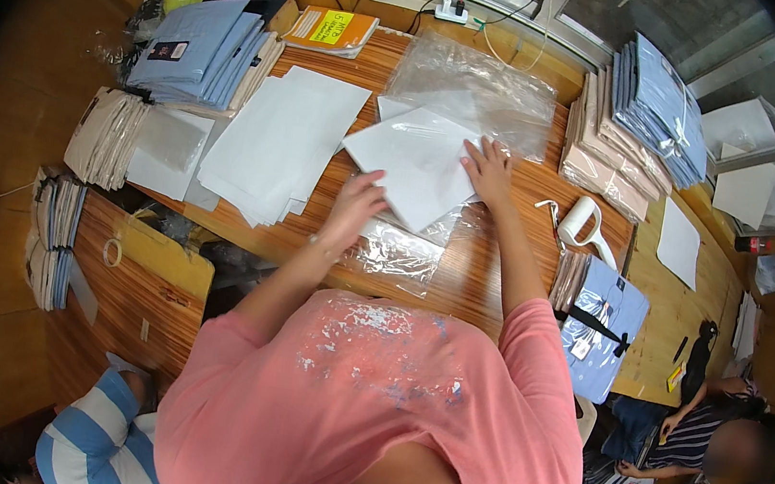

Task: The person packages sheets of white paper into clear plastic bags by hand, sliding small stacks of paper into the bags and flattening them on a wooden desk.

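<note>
Your right hand (486,169) lies flat, fingers spread, on the far right corner of the white sheet (414,163) in the middle of the table (479,282). Your left hand (357,201) rests loosely curled on its near left edge, gripping nothing. Keep both palms flat and press evenly, so the sheet stays square on the clear bag (398,248) beneath. I count one tape dispenser (583,223), one orange notebook (329,30), and two stacks of folded blue shirts.
</note>
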`<action>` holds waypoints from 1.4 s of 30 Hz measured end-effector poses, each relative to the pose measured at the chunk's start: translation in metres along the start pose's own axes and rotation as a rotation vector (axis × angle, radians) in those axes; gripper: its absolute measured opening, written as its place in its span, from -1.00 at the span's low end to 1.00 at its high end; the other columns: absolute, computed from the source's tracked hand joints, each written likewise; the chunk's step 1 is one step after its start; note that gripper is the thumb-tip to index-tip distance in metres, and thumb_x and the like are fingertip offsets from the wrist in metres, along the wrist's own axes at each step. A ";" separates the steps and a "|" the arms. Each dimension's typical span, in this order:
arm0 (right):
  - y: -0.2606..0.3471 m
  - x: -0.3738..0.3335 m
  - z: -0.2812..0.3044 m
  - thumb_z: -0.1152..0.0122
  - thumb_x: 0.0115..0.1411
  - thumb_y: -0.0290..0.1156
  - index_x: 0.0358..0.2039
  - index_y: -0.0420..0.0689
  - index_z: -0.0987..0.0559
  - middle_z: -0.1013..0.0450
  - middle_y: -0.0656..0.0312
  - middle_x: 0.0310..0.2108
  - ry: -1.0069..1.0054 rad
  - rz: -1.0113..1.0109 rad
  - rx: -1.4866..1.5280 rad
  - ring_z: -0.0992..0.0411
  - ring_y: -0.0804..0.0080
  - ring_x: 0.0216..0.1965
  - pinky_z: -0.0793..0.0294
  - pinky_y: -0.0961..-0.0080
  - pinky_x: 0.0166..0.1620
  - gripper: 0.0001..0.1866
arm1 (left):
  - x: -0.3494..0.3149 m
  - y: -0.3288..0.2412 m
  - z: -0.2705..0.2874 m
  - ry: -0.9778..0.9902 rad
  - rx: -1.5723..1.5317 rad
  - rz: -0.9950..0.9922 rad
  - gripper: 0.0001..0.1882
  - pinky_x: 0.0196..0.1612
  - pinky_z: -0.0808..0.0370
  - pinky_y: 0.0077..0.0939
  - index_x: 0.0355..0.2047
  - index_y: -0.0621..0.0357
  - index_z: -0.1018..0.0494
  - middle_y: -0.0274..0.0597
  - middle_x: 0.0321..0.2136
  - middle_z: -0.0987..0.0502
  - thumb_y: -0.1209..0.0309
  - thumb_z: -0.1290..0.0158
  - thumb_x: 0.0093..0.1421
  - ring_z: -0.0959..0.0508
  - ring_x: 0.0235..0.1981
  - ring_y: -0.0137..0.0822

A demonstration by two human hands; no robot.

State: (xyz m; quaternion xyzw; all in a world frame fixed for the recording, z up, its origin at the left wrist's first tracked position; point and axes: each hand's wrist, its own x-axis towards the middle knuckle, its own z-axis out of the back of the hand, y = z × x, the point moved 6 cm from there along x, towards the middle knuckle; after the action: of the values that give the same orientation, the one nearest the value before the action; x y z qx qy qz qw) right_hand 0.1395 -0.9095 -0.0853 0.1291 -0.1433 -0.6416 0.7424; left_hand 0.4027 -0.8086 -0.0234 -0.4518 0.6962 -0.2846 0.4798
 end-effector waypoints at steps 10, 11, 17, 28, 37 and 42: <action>0.009 -0.004 0.011 0.08 0.26 0.06 0.25 0.12 -0.29 -0.16 0.05 0.26 -0.147 -0.075 -0.111 0.00 0.03 0.31 0.12 -0.35 0.20 -0.41 | -0.069 -0.082 0.175 -0.828 0.167 -0.513 -0.50 -0.02 -0.39 -0.45 0.18 0.25 -0.16 -0.05 0.03 -0.30 0.65 0.13 0.21 -0.39 -0.08 -0.28; 0.018 -0.011 0.011 0.08 0.25 0.06 0.25 0.12 -0.28 -0.14 0.05 0.28 -0.191 0.089 -0.029 0.03 0.03 0.33 0.13 -0.35 0.21 -0.40 | -0.068 -0.073 0.187 -0.831 0.129 -0.498 -0.49 -0.01 -0.39 -0.44 0.19 0.25 -0.15 -0.05 0.03 -0.29 0.65 0.12 0.21 -0.38 -0.09 -0.29; 0.009 -0.001 0.001 0.09 0.25 0.12 0.27 0.15 -0.25 -0.04 0.06 0.33 -0.041 -0.139 -0.149 0.09 0.04 0.37 0.24 -0.26 0.29 -0.37 | -0.053 -0.032 0.199 -0.933 0.164 -0.354 -0.29 0.26 -0.09 -0.38 0.30 0.26 0.08 0.00 0.24 -0.08 0.58 0.03 0.19 -0.16 0.22 -0.18; 0.028 0.040 0.007 0.04 0.24 0.07 0.21 0.14 -0.34 -0.16 0.09 0.27 0.115 0.073 -0.186 -0.06 0.13 0.31 0.12 -0.29 0.24 -0.43 | -0.038 -0.047 0.098 -0.654 0.938 -0.661 -0.14 0.37 0.19 -0.14 0.32 0.35 0.22 0.14 0.34 0.22 0.56 -0.04 0.13 0.18 0.38 0.04; 0.005 0.051 0.009 0.17 0.28 0.10 0.15 0.02 -0.38 -0.22 0.05 0.23 -0.051 -0.017 -0.012 -0.11 0.10 0.29 0.06 -0.31 0.22 -0.43 | -0.009 -0.018 0.000 0.086 1.187 -0.728 -0.57 0.26 -0.11 -0.17 0.07 0.19 -0.33 -0.02 0.13 -0.27 0.55 0.00 0.15 -0.23 0.19 0.01; 0.001 0.066 -0.002 0.16 0.29 0.02 0.13 -0.09 -0.38 -0.17 -0.04 0.24 0.297 -0.191 -0.037 -0.10 0.04 0.28 0.01 -0.22 0.24 -0.45 | -0.001 0.024 0.005 0.316 1.442 -0.523 -0.62 0.18 -0.19 -0.19 0.03 0.14 -0.39 -0.09 0.06 -0.35 0.40 -0.01 0.18 -0.29 0.13 -0.06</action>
State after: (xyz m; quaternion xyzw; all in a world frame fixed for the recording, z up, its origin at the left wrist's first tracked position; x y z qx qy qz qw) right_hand 0.1503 -0.9749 -0.0834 0.2217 -0.0071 -0.6855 0.6935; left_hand 0.3986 -0.7971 -0.0447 -0.1320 0.2704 -0.8312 0.4675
